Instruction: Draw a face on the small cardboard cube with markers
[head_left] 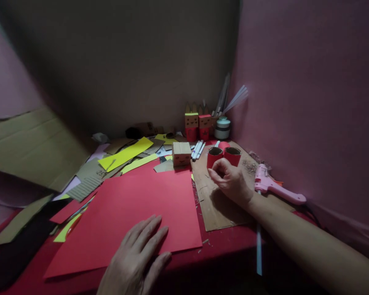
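Observation:
A large sheet of red paper lies across the front of the table. My left hand rests on its near edge, fingers stretched out and holding nothing. Over the brown cardboard board, my right hand is raised with its fingers curled in a pinch; whatever is between the fingertips, if anything, cannot be made out. Just behind it stand two red-wrapped cardboard tubes, partly hidden by the hand. A small cardboard box with a drawn face sits at the sheet's far edge.
A pink glue gun with a long glue stick lies at the right. Several white markers, two box-headed figures and a jar are at the back. Yellow paper and cardboard scraps pile up left.

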A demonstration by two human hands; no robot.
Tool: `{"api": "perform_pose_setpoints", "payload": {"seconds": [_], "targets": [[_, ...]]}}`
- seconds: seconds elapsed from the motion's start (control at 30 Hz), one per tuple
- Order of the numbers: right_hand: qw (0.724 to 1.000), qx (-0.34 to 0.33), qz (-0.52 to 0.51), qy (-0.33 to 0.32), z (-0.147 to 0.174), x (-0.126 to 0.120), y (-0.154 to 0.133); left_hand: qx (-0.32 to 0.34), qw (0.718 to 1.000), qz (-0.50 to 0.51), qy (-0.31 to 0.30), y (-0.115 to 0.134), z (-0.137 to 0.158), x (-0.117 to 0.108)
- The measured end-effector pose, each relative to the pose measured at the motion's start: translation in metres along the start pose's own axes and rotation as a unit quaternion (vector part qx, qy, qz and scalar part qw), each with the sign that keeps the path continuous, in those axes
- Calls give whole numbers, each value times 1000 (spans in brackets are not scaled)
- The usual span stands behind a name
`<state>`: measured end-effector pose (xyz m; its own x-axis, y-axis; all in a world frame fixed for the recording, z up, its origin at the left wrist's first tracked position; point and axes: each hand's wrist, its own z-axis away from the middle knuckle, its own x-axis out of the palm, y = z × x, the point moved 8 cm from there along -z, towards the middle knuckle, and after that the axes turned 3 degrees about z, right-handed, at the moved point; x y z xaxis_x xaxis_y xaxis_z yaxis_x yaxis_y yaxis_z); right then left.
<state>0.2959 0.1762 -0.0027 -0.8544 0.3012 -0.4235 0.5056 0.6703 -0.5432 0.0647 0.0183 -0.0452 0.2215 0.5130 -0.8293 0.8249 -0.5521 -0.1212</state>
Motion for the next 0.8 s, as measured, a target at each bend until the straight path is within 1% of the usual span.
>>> {"api": "perform_pose_setpoints", "payload": {"seconds": [0.13, 0.23, 0.33, 0.57, 0.7, 0.8], "targets": [[1000, -23, 7, -12, -1, 3, -4, -12, 1000, -12, -12, -1, 0, 0], [999, -27, 3, -20, -1, 3, -4, -11, 1000, -20, -12, -2, 1, 0], [999, -28, 0, -23, -1, 3, -2, 2, 1000, -28, 12, -3, 2, -2], [998, -35, 5, -58, 2, 13, 2, 47, 997, -27, 53, -5, 2, -2], [996, -29, 1, -81, 3, 15, 1, 57, 997, 1, 56, -3, 7, -4], [995, -29, -2, -99, 3, 17, -1, 54, 995, 33, 78, -1, 14, -7]]}}
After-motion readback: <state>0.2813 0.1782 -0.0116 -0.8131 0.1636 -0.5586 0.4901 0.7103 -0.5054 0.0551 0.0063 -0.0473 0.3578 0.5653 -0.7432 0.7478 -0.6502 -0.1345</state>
